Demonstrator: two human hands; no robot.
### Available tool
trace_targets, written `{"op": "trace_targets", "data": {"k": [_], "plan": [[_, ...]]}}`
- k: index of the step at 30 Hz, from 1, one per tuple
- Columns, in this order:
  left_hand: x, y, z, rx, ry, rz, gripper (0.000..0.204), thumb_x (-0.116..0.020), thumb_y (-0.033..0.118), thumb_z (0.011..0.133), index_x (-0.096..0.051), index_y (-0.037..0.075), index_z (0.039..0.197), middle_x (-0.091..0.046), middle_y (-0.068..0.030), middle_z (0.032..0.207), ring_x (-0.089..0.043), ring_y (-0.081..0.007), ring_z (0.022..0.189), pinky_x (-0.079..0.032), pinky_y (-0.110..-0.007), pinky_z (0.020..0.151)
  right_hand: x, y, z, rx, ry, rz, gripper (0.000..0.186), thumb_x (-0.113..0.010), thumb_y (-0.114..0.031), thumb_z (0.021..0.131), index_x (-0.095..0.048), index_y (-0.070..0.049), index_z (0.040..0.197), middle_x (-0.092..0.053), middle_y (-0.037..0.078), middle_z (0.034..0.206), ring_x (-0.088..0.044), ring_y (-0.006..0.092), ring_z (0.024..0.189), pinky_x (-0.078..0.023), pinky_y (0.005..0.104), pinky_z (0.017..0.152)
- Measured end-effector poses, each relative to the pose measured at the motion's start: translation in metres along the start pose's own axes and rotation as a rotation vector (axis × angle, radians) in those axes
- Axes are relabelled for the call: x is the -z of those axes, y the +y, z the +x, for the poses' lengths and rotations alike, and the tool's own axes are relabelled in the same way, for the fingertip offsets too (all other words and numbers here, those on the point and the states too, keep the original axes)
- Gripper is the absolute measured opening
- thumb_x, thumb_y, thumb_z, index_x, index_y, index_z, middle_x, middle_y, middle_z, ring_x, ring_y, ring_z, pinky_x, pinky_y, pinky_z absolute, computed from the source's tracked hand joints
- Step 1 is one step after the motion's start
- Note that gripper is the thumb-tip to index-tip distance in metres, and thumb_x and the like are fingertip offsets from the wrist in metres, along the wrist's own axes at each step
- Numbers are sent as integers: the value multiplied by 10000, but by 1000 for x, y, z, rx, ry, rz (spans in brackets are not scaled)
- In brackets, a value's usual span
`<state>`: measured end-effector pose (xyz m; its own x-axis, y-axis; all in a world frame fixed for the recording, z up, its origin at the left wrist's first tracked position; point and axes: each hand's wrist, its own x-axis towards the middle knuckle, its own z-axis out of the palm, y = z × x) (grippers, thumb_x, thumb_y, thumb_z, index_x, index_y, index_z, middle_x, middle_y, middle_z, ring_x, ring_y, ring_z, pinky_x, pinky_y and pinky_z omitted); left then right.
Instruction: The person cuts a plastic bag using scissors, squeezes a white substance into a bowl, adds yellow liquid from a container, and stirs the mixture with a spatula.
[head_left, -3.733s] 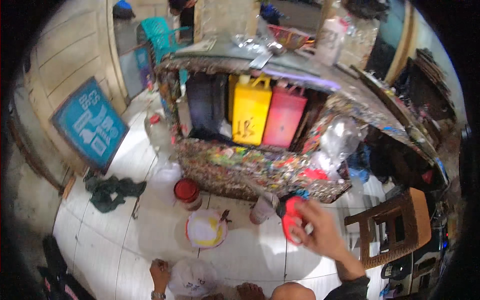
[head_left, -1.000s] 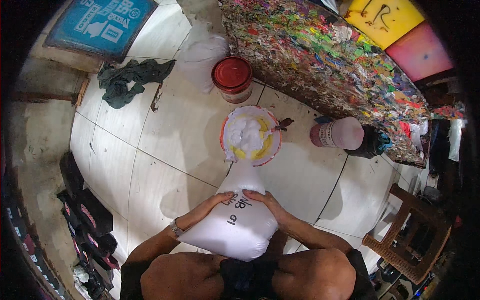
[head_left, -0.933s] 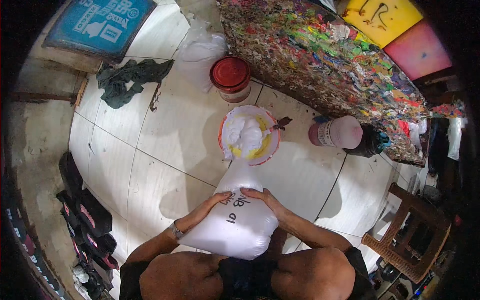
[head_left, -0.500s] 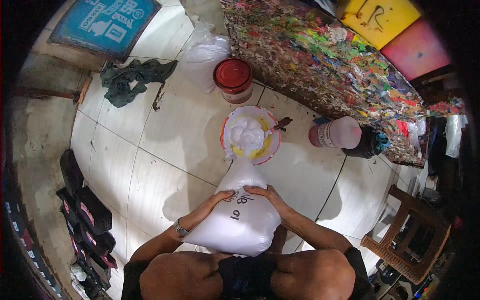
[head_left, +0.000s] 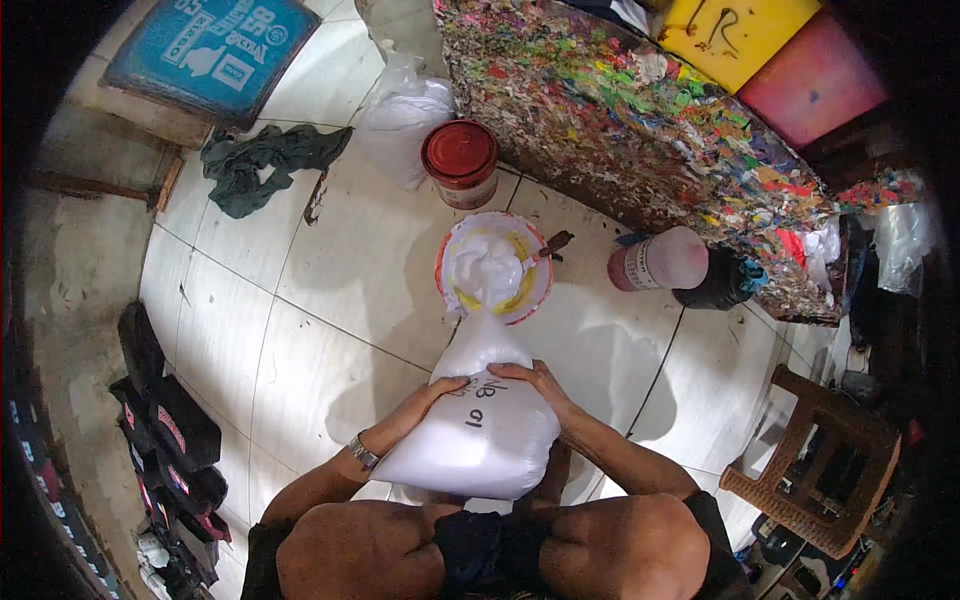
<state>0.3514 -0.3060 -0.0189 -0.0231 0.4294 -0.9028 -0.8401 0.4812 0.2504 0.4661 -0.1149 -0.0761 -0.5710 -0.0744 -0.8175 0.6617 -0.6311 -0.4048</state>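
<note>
A bulging clear plastic bag full of white paste lies tilted between my hands, its narrow mouth pointing into a tub. My left hand grips the bag's left side, thumb on top; my right hand squeezes its right side, thumb across the upper face. White paste runs from the mouth and heaps in the tub. The round tub has a red-and-white rim and yellow smears inside. A dark stick or spatula handle leans out over its right edge.
Behind the tub stand a red-lidded can and another white-filled bag. To the right are a pinkish plastic bottle, a paint-crusted board and a brown stool. A dark cloth and black packs lie left.
The rounded lumps of paste in the tub have changed into a looser, folded heap. The bag's rear end sits slightly higher in view; both hands keep their grip.
</note>
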Motion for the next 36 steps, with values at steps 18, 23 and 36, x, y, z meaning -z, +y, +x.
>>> {"op": "trace_targets", "data": {"k": [18,23,36], "plan": [[-26,-48,50,-256,-206,376,648,-642,401,911,-452,-6,1378,-584,-118,1270,-571,-186,1126,-450,-317,976,14,64,-60,330,336,-17,577,-732,-406,825,-555,-9,1206,-669,117,956,-654,193,842,-538,340,759],[-37,-6,58,-876,-151,875,696,-795,345,774,-496,12,1307,-620,-164,1198,-600,-220,1085,-466,-347,936,52,60,-65,933,484,-670,602,-822,-323,694,-507,21,1073,-675,154,899,-679,230,807,-547,357,717],[-45,-33,74,-309,-20,222,568,-581,433,955,-525,-16,1298,-637,-136,1162,-621,-192,1042,-515,-321,856,24,-13,-75,92,233,-273,1017,-682,-552,838,-208,140,1413,-526,313,1273,-600,311,1111,-496,378,928]]}}
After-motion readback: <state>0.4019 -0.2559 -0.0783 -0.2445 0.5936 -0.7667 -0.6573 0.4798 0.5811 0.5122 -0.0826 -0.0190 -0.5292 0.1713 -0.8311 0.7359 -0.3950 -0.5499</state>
